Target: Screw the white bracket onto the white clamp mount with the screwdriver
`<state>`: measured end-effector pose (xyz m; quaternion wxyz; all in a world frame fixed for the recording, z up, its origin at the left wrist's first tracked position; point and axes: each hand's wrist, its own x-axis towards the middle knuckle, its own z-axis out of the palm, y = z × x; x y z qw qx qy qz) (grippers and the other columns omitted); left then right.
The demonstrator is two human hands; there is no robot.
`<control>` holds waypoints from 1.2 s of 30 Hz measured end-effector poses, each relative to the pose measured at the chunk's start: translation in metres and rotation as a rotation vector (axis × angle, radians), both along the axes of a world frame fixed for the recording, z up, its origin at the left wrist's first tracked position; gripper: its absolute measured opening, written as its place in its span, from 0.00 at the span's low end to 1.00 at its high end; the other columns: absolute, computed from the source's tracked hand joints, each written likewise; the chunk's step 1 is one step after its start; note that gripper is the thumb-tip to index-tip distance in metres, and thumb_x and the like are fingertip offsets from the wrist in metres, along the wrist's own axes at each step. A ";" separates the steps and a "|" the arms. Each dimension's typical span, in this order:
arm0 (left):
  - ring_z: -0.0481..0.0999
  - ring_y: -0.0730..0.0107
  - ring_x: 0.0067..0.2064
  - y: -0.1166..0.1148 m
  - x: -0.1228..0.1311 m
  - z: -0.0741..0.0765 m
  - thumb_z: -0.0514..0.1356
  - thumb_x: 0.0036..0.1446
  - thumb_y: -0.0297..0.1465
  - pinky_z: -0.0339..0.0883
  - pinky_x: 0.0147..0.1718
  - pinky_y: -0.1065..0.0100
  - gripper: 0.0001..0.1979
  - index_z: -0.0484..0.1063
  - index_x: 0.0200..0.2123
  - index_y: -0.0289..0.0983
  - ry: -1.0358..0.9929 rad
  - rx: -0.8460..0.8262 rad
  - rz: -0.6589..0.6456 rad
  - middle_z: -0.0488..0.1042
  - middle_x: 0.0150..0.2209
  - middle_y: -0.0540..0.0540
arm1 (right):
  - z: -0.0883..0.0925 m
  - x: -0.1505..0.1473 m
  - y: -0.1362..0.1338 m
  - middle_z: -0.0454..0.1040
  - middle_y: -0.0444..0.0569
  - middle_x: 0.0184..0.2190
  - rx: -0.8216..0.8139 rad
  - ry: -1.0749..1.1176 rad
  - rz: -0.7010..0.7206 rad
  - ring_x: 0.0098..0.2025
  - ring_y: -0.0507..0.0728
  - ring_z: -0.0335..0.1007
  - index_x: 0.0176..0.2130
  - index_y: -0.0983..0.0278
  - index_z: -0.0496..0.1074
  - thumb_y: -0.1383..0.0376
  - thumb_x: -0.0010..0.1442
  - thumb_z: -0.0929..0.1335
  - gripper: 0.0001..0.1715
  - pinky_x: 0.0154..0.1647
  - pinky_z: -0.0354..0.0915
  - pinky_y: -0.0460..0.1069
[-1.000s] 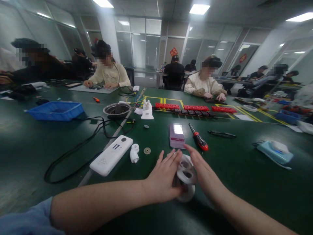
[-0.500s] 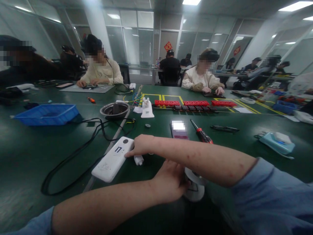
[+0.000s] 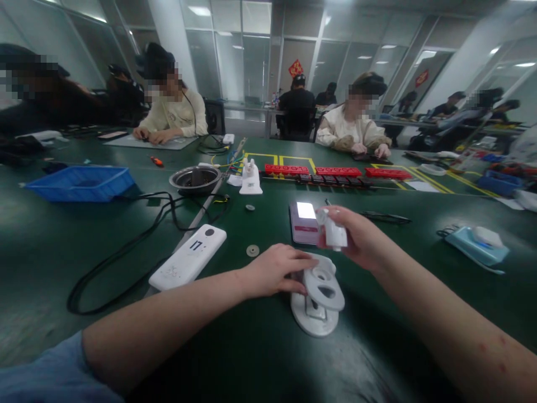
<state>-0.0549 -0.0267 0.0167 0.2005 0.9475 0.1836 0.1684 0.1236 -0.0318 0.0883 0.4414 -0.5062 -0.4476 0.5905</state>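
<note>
My left hand (image 3: 274, 271) grips the left edge of a white plastic stand (image 3: 316, 322), thumb and fingers around it. The stand has an oval base and a tilted upper plate with a round socket and a cut-out. My right hand (image 3: 350, 232) holds a small white plastic joint piece (image 3: 335, 234) above and to the right of the stand, apart from it. Behind these lies a phone (image 3: 300, 224) with a lit patch on its screen. Left of the stand are a small grey disc (image 3: 252, 251) and a white oblong device (image 3: 188, 257) marked 17.
A black cable (image 3: 126, 305) loops on the left, near a blue tray (image 3: 79, 184) and a metal bowl (image 3: 195, 182). Another white stand (image 3: 250, 182) and red strips (image 3: 338, 172) stand farther back. A light-blue object (image 3: 478, 249) lies right. Co-workers sit across the table.
My right hand has come back from the left, beside the white device, carrying the white joint piece. My left hand keeps hold of the stand, whose upper plate now shows.
</note>
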 end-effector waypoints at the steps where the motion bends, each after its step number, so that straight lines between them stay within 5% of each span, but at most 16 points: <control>1: 0.63 0.62 0.51 0.003 0.001 -0.001 0.55 0.52 0.43 0.55 0.48 0.63 0.25 0.60 0.53 0.41 -0.004 0.012 0.000 0.65 0.51 0.45 | -0.010 0.007 -0.004 0.65 0.41 0.23 -0.048 0.001 -0.014 0.22 0.50 0.64 0.38 0.63 0.63 0.61 0.51 0.64 0.13 0.24 0.64 0.47; 5: 0.65 0.64 0.46 0.001 0.006 -0.005 0.52 0.52 0.47 0.56 0.45 0.64 0.25 0.64 0.49 0.39 -0.024 0.061 0.058 0.68 0.46 0.45 | -0.037 0.013 -0.016 0.64 0.40 0.24 -0.061 0.023 -0.010 0.23 0.48 0.62 0.39 0.63 0.63 0.60 0.50 0.67 0.16 0.25 0.63 0.46; 13: 0.64 0.62 0.47 -0.007 0.010 -0.006 0.42 0.54 0.52 0.55 0.46 0.63 0.31 0.64 0.49 0.36 0.010 0.080 0.087 0.67 0.49 0.42 | -0.042 0.014 -0.031 0.65 0.40 0.26 0.103 -0.046 0.082 0.27 0.48 0.61 0.40 0.64 0.61 0.60 0.48 0.67 0.20 0.29 0.59 0.44; 24: 0.63 0.60 0.48 0.000 0.006 -0.007 0.54 0.53 0.44 0.57 0.46 0.61 0.26 0.60 0.52 0.36 0.042 0.063 0.027 0.64 0.50 0.41 | -0.057 0.025 -0.038 0.64 0.43 0.30 0.439 -0.363 0.234 0.30 0.50 0.62 0.44 0.62 0.58 0.59 0.55 0.63 0.17 0.29 0.60 0.45; 27: 0.63 0.61 0.48 -0.002 0.007 -0.004 0.55 0.53 0.43 0.57 0.46 0.61 0.26 0.60 0.52 0.36 0.044 0.051 0.032 0.64 0.50 0.41 | -0.049 0.033 -0.028 0.66 0.46 0.33 0.532 -0.362 0.204 0.35 0.52 0.63 0.41 0.63 0.63 0.55 0.58 0.60 0.16 0.35 0.61 0.48; 31: 0.62 0.62 0.49 -0.007 0.008 -0.001 0.56 0.53 0.38 0.57 0.48 0.61 0.24 0.59 0.52 0.37 0.047 0.039 0.045 0.63 0.52 0.42 | -0.013 0.030 -0.017 0.67 0.49 0.39 0.721 -0.355 -0.071 0.42 0.54 0.63 0.43 0.63 0.64 0.54 0.60 0.56 0.20 0.42 0.59 0.49; 36: 0.62 0.63 0.48 -0.009 0.007 -0.002 0.57 0.52 0.34 0.57 0.47 0.61 0.23 0.60 0.51 0.38 0.036 0.062 0.075 0.64 0.50 0.43 | 0.002 0.000 -0.017 0.67 0.46 0.22 0.584 -1.001 0.120 0.26 0.51 0.61 0.24 0.65 0.67 0.60 0.58 0.59 0.17 0.27 0.55 0.46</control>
